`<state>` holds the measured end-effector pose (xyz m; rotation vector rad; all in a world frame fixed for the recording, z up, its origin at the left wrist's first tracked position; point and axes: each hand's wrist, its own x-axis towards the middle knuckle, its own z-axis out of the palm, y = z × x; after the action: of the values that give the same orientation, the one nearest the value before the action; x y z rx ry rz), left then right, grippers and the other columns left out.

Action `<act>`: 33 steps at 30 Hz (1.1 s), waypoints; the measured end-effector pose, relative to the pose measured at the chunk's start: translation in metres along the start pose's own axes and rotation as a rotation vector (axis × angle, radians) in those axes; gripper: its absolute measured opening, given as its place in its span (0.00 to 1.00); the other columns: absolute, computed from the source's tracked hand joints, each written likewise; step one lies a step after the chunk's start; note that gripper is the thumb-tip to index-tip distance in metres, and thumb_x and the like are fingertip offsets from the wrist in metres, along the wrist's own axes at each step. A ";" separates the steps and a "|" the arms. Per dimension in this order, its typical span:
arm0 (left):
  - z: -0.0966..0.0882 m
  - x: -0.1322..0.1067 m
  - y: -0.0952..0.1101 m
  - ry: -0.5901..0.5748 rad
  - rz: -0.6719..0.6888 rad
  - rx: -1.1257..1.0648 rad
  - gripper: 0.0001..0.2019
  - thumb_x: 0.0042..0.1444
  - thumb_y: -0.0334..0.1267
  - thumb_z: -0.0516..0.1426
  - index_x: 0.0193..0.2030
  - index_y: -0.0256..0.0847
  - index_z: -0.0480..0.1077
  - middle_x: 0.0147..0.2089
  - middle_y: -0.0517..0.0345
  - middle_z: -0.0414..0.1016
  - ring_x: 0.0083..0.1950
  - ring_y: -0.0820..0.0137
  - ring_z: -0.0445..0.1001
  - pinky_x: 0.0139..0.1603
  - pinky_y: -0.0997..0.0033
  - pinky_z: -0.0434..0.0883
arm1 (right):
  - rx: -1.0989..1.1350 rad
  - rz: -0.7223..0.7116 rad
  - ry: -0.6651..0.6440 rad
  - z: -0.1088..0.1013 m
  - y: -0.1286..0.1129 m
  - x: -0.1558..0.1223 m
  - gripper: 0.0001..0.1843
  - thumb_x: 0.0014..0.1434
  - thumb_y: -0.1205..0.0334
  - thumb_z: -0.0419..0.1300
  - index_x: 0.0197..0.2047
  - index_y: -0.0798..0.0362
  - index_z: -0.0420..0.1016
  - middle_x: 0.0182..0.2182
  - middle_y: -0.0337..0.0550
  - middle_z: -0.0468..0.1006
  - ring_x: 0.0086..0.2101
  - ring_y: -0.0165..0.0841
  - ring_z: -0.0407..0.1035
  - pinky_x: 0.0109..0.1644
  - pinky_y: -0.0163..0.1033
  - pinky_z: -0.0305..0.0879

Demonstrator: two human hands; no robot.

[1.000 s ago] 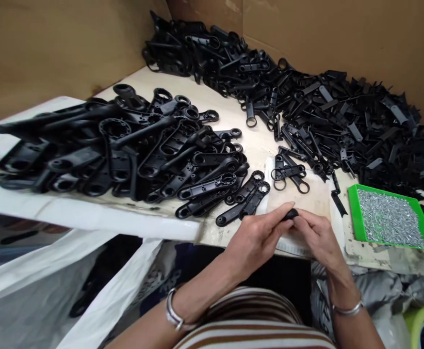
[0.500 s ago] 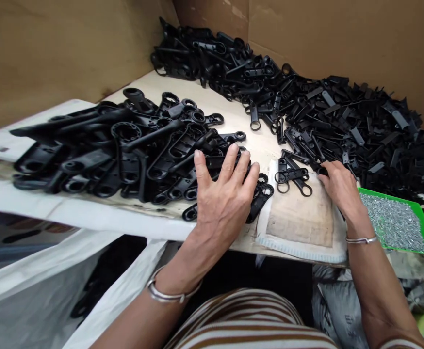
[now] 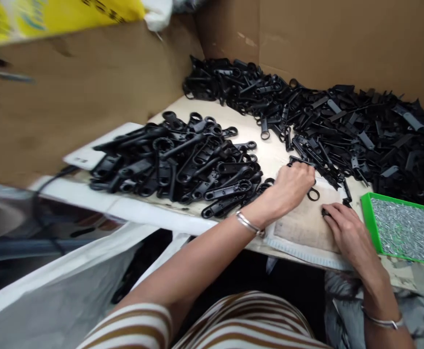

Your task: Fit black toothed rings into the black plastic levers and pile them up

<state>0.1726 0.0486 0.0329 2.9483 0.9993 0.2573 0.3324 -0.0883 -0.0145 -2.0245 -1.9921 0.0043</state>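
My left hand [image 3: 291,186] reaches across the worn cloth pad [image 3: 302,228] with its fingers curled over small black ring-ended plastic parts [image 3: 313,194] at the pad's far edge. My right hand [image 3: 345,230] rests on the pad's right side, fingertips pinched on a small black piece [image 3: 324,212]. A heap of larger black handle-shaped parts [image 3: 183,160] lies to the left of my left hand. A wide heap of small black parts [image 3: 343,121] covers the back of the table.
A green tray [image 3: 370,218] of small silver screws sits at the right, beside my right hand. Cardboard walls [image 3: 306,39] enclose the back and left. A white plastic bag [image 3: 59,295] hangs below the table's front edge. A black cable [image 3: 48,184] runs at the left.
My left hand left the big handle pile and moved right onto the small ring-ended parts. My right hand drew back toward me onto the pad. The camera view swung left and up.
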 end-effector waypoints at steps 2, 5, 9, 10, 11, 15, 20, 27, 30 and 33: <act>0.006 0.005 0.003 0.010 0.028 0.011 0.14 0.63 0.22 0.45 0.52 0.31 0.65 0.42 0.46 0.75 0.43 0.59 0.76 0.35 0.66 0.67 | -0.040 -0.026 0.025 0.003 0.002 0.002 0.16 0.66 0.57 0.52 0.52 0.49 0.75 0.47 0.50 0.77 0.47 0.44 0.70 0.47 0.49 0.70; 0.007 0.005 0.001 0.025 0.018 0.050 0.17 0.64 0.21 0.43 0.56 0.33 0.62 0.42 0.49 0.74 0.40 0.62 0.76 0.35 0.67 0.67 | 0.050 -0.023 0.029 0.005 0.008 0.006 0.16 0.65 0.55 0.52 0.50 0.50 0.75 0.44 0.50 0.77 0.45 0.44 0.71 0.48 0.51 0.70; -0.007 -0.010 -0.004 0.123 -0.027 -0.055 0.20 0.62 0.21 0.42 0.59 0.36 0.58 0.46 0.51 0.71 0.37 0.70 0.75 0.33 0.71 0.67 | 0.435 0.193 0.132 0.003 0.011 0.003 0.20 0.60 0.49 0.58 0.53 0.49 0.76 0.47 0.48 0.78 0.41 0.41 0.74 0.47 0.48 0.72; -0.010 -0.017 -0.003 0.160 -0.006 -0.132 0.20 0.62 0.20 0.43 0.59 0.36 0.59 0.47 0.51 0.70 0.38 0.70 0.74 0.33 0.72 0.68 | 0.595 0.290 0.160 0.002 0.009 0.001 0.22 0.58 0.48 0.61 0.53 0.48 0.76 0.46 0.48 0.79 0.38 0.39 0.74 0.44 0.47 0.73; -0.013 -0.026 -0.002 0.193 0.044 -0.221 0.20 0.61 0.21 0.43 0.57 0.36 0.61 0.49 0.51 0.70 0.41 0.70 0.74 0.35 0.72 0.70 | 0.770 0.383 0.179 0.001 0.006 -0.001 0.23 0.57 0.48 0.62 0.53 0.47 0.76 0.44 0.47 0.79 0.36 0.38 0.75 0.40 0.45 0.74; -0.006 -0.060 0.013 0.226 0.392 -0.485 0.17 0.61 0.23 0.45 0.50 0.34 0.70 0.53 0.49 0.72 0.51 0.70 0.71 0.50 0.73 0.70 | 1.254 0.542 0.138 0.001 -0.014 -0.006 0.19 0.57 0.43 0.61 0.48 0.41 0.79 0.45 0.49 0.81 0.40 0.44 0.77 0.37 0.47 0.77; 0.009 -0.086 0.015 0.044 0.569 -0.448 0.12 0.58 0.26 0.51 0.40 0.39 0.74 0.53 0.58 0.76 0.49 0.66 0.72 0.47 0.65 0.69 | 1.353 0.553 0.007 0.007 -0.024 -0.013 0.17 0.55 0.44 0.62 0.44 0.41 0.81 0.45 0.52 0.82 0.45 0.48 0.77 0.44 0.50 0.79; 0.019 -0.105 0.013 0.201 0.110 -1.274 0.23 0.58 0.22 0.48 0.55 0.41 0.72 0.67 0.51 0.66 0.67 0.65 0.64 0.67 0.59 0.63 | 1.362 0.607 0.193 0.015 -0.020 -0.018 0.16 0.55 0.53 0.66 0.47 0.46 0.79 0.47 0.49 0.82 0.46 0.41 0.78 0.45 0.40 0.78; 0.033 -0.099 0.026 0.195 -0.156 -1.778 0.30 0.58 0.33 0.58 0.68 0.43 0.58 0.72 0.45 0.56 0.71 0.59 0.57 0.68 0.54 0.62 | 1.286 0.559 0.292 0.018 -0.038 -0.013 0.15 0.55 0.54 0.66 0.46 0.48 0.79 0.48 0.49 0.81 0.46 0.39 0.77 0.49 0.42 0.76; 0.040 -0.090 0.037 0.117 -0.162 -2.032 0.30 0.56 0.32 0.59 0.66 0.39 0.61 0.68 0.44 0.64 0.69 0.59 0.62 0.69 0.55 0.60 | 1.156 0.486 0.308 0.019 -0.057 -0.008 0.16 0.54 0.57 0.67 0.46 0.50 0.79 0.49 0.50 0.80 0.47 0.41 0.76 0.54 0.48 0.73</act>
<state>0.1307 -0.0340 -0.0175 0.9877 0.3471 0.7736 0.2724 -0.0924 -0.0221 -1.4824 -0.8625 0.7132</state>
